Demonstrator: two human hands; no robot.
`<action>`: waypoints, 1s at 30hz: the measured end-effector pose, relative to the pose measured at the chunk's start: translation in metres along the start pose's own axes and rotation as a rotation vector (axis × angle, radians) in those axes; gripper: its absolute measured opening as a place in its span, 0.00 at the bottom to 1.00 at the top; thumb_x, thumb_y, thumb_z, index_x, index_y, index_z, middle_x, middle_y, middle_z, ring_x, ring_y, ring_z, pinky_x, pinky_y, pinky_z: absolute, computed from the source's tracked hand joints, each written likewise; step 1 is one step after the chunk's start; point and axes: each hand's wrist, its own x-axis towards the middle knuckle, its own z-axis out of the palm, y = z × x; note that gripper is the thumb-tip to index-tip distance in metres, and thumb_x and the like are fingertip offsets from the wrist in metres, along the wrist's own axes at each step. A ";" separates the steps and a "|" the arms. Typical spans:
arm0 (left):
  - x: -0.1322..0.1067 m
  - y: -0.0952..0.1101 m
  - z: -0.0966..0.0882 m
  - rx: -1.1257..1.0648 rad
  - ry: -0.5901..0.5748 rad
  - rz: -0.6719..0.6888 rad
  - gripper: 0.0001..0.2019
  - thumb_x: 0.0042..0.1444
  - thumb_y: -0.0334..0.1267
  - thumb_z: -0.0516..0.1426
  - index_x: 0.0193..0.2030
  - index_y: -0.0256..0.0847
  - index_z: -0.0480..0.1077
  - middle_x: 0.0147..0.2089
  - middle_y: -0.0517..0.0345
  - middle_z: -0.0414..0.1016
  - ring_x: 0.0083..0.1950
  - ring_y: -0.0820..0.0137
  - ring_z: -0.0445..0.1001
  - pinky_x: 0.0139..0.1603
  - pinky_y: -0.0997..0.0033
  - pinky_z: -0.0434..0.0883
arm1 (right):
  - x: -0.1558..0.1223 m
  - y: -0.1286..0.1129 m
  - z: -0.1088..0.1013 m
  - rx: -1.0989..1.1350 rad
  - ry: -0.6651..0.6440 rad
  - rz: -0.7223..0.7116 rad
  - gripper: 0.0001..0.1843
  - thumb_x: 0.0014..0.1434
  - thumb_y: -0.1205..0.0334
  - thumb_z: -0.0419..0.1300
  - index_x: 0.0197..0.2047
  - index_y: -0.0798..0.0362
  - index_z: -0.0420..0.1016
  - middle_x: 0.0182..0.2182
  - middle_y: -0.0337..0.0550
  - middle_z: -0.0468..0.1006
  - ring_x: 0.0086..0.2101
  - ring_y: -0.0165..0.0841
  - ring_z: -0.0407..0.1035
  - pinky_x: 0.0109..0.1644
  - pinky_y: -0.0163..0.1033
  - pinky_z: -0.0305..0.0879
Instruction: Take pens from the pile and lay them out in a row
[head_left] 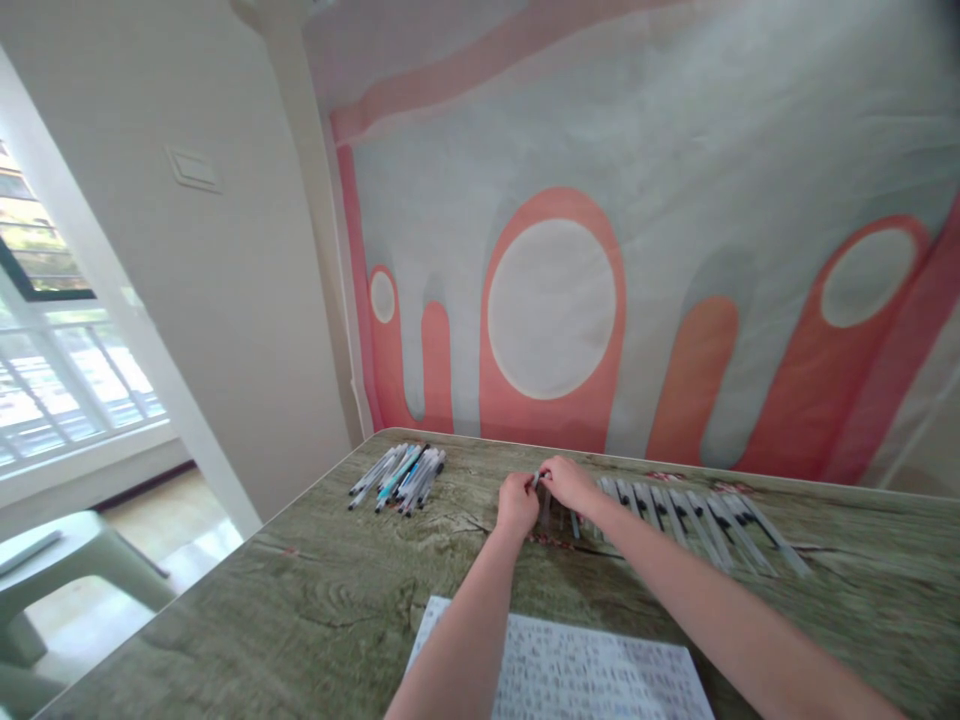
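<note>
My left hand [517,503] and my right hand [570,484] meet above the far part of the table. Between their pinched fingertips is a small pale and dark piece of a pen [537,481]; most of it is hidden by the fingers. Just below and beside my right hand, clear pen barrels lie on the wood, partly covered by the hand and forearm. They belong to a row of pens [705,525] that stretches to the right, laid side by side with dark parts showing. Left of my hands lies a loose pile of pens [420,478], mostly white and clear with dark ends, one light blue.
A sheet of paper covered in handwriting [600,665] lies on the wood-patterned table [315,590] under my forearms. A wall with a pink and grey pattern [551,300] rises behind the table's far edge. A pale stool [82,560] stands on the floor at left.
</note>
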 end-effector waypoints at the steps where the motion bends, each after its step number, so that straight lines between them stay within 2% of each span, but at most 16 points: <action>1: 0.000 -0.001 0.000 -0.002 0.003 -0.002 0.09 0.42 0.25 0.54 0.28 0.42 0.73 0.33 0.53 0.72 0.40 0.66 0.67 0.48 0.69 0.59 | 0.001 0.000 0.002 -0.010 -0.005 0.007 0.10 0.50 0.62 0.56 0.35 0.52 0.76 0.36 0.47 0.75 0.38 0.35 0.67 0.39 0.35 0.58; 8: 0.001 -0.004 0.002 0.032 -0.005 0.023 0.10 0.43 0.25 0.54 0.29 0.41 0.73 0.34 0.52 0.72 0.39 0.67 0.68 0.48 0.68 0.59 | 0.005 -0.001 0.009 -0.038 0.007 0.033 0.11 0.49 0.64 0.56 0.36 0.52 0.75 0.37 0.48 0.75 0.39 0.35 0.67 0.39 0.35 0.58; 13: 0.001 -0.005 0.002 -0.012 -0.008 -0.018 0.09 0.43 0.26 0.55 0.29 0.41 0.73 0.35 0.53 0.72 0.41 0.66 0.67 0.50 0.68 0.59 | 0.001 0.006 -0.001 -0.021 0.033 0.042 0.11 0.51 0.60 0.55 0.36 0.52 0.75 0.36 0.46 0.75 0.38 0.34 0.67 0.39 0.34 0.58; 17: 0.003 -0.010 0.003 -0.051 0.012 -0.033 0.09 0.43 0.27 0.56 0.31 0.42 0.73 0.35 0.52 0.73 0.42 0.66 0.68 0.50 0.67 0.59 | -0.012 0.007 -0.013 0.008 0.052 0.022 0.12 0.54 0.59 0.52 0.37 0.52 0.74 0.35 0.44 0.75 0.37 0.32 0.67 0.39 0.33 0.57; 21: 0.009 -0.011 0.000 0.006 0.032 -0.047 0.10 0.43 0.27 0.56 0.33 0.39 0.72 0.37 0.50 0.73 0.41 0.66 0.69 0.50 0.66 0.60 | -0.039 -0.008 -0.017 0.086 0.098 -0.082 0.13 0.55 0.61 0.49 0.35 0.53 0.74 0.33 0.44 0.74 0.35 0.32 0.67 0.39 0.33 0.57; 25: 0.018 -0.004 -0.021 0.013 0.113 -0.077 0.10 0.43 0.27 0.55 0.34 0.38 0.72 0.38 0.48 0.72 0.41 0.66 0.69 0.50 0.66 0.59 | -0.073 -0.034 -0.008 0.124 0.037 -0.217 0.13 0.56 0.63 0.47 0.32 0.52 0.73 0.31 0.43 0.73 0.33 0.31 0.66 0.37 0.33 0.56; 28: 0.020 0.000 -0.049 0.089 0.211 -0.074 0.11 0.43 0.27 0.56 0.35 0.38 0.71 0.42 0.46 0.70 0.48 0.63 0.65 0.54 0.63 0.54 | -0.093 -0.048 0.003 0.114 -0.038 -0.291 0.13 0.57 0.63 0.46 0.31 0.52 0.72 0.31 0.42 0.72 0.34 0.31 0.67 0.37 0.32 0.57; 30: 0.017 0.001 -0.069 0.231 0.326 -0.085 0.11 0.43 0.27 0.55 0.36 0.39 0.70 0.46 0.45 0.68 0.53 0.60 0.61 0.55 0.60 0.51 | -0.102 -0.052 0.008 0.104 -0.058 -0.324 0.13 0.58 0.63 0.46 0.32 0.52 0.72 0.31 0.42 0.72 0.35 0.31 0.67 0.37 0.31 0.57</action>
